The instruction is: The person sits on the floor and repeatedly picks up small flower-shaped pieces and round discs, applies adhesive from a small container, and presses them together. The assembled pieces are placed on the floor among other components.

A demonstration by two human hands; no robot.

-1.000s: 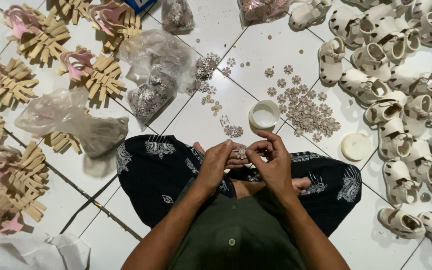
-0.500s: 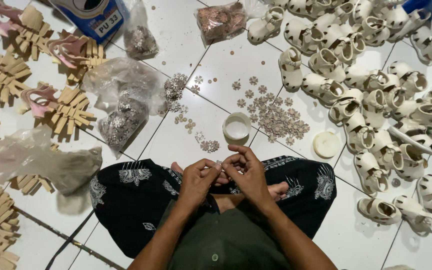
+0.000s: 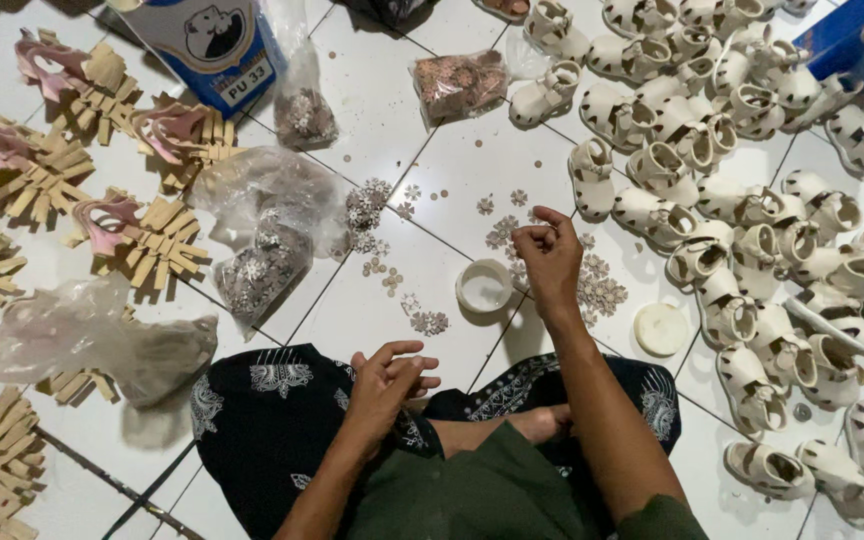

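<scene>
I sit cross-legged on a white tiled floor. My right hand (image 3: 548, 260) reaches forward over a loose heap of small flower-shaped ornaments (image 3: 600, 290), its fingers pinched together; whether a piece is between them is too small to tell. My left hand (image 3: 389, 378) stays over my lap with fingers curled, possibly pinching something tiny. A small round white container (image 3: 484, 286) stands open just left of my right hand, and its flat white lid (image 3: 661, 328) lies to the right.
Several cream sandals (image 3: 742, 220) are piled at the right. Clear plastic bags of ornaments (image 3: 262, 270) lie at centre left, another bag (image 3: 457, 85) further back. Tan strap bundles with pink pieces (image 3: 142, 235) line the left. A blue and white box (image 3: 214, 45) stands at the top.
My hands were together over my lap; the right hand has since stretched forward to the ornament heap while the left stayed. The camera view has shifted, showing more of the floor ahead.
</scene>
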